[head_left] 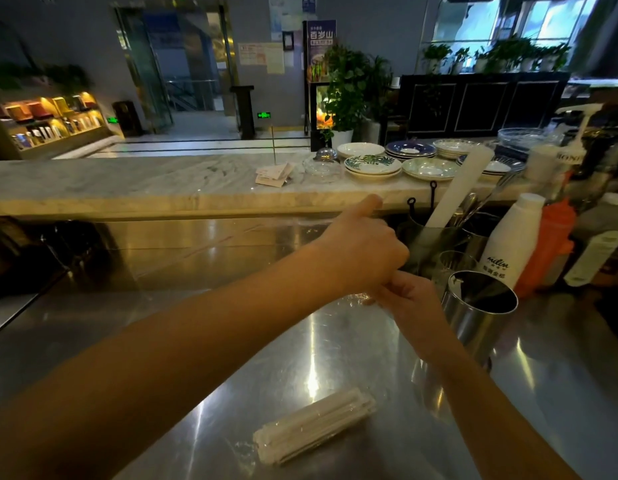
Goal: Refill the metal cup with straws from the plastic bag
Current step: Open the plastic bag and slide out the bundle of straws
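Note:
The metal cup [473, 317] stands upright on the steel counter at the right, and its inside looks dark. A bundle of white straws in clear plastic wrap [314, 424] lies flat on the counter near me. My left hand [363, 251] is closed in a fist with the index finger sticking out, just left of the cup. Under it, my right hand [413, 303] pinches crumpled clear plastic bag [357, 299] where the two hands meet. More thin clear film seems to stretch away to the left behind my left hand.
Right of the cup stand a white bottle [511, 240], an orange bottle [549, 244] and a pump bottle [570, 147]. Behind it, holders contain utensils and a tall white wrapped roll [459, 188]. Stacked plates [373, 166] sit on the marble ledge [127, 181].

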Motion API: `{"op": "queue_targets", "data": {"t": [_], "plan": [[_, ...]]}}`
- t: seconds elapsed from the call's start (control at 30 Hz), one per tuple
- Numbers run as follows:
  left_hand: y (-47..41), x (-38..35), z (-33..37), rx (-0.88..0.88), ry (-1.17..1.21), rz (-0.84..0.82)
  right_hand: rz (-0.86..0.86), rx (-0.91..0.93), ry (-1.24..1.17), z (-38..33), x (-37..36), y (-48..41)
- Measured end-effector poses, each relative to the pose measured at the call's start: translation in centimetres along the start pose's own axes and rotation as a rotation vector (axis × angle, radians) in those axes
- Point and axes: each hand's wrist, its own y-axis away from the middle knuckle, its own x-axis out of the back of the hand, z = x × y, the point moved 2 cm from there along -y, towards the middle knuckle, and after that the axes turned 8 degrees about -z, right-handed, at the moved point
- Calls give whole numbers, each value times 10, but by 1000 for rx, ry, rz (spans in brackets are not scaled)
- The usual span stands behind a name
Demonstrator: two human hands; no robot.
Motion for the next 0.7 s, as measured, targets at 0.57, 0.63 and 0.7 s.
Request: {"op": "queue_targets", "data": {"t": [0.57,0.63,0.7], "plan": [[47,30,-87,340,251,83,29,-45,133,21,17,17],[52,29,-84,349,270,81,38,-37,158,18,18,15],[52,27,-67,286,289,116,10,-48,180,16,17,12]]}}
